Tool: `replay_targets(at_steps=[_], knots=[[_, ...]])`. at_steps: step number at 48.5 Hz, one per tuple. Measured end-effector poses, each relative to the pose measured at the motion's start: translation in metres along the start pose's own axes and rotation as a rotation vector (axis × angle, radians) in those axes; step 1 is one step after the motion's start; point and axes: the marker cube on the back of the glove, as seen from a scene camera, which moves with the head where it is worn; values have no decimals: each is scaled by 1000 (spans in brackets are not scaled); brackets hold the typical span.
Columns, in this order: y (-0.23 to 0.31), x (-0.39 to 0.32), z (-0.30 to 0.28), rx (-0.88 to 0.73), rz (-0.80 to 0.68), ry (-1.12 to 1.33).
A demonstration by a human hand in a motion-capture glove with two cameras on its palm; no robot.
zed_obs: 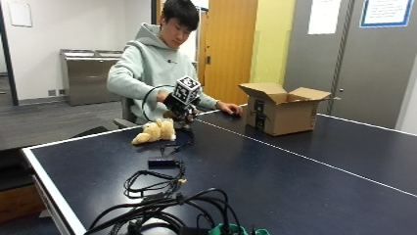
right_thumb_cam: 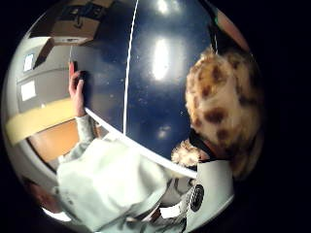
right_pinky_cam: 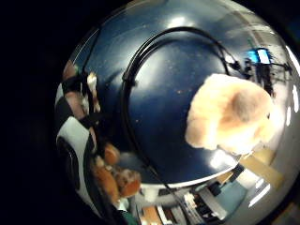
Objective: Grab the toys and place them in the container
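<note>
— While your gloved right hand (zed_obs: 180,108) hangs above the bench (zed_obs: 273,171), what do its fingers hold?

— They're curled round a spotted plush toy (right_thumb_cam: 224,104), which lies close against your palm.

— Where is the other toy?

— A cream teddy bear (zed_obs: 153,132) lies on the bench just left of your hand. The open cardboard box (zed_obs: 281,113) stands further right, well apart. Your bare hand (zed_obs: 230,108) rests on the far edge, near the box.
</note>
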Motion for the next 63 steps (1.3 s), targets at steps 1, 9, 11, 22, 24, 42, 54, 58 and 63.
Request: replay_targets(at_steps=[1, 9, 11, 22, 24, 42, 54, 58, 63], knots=[[-5, 5, -10, -31, 4, -22], [-11, -19, -62, -139, -41, -31], [-9, -36, -79, -129, -84, -22], [16, -190, -179, 148, -589, 152], [14, -226, -197, 213, -558, 92], [-109, -298, -255, 477, -445, 132], [-119, -204, -265, 569, -254, 191], [-82, -196, -276, 611, -109, 42], [-55, -79, -298, 703, 133, 77]])
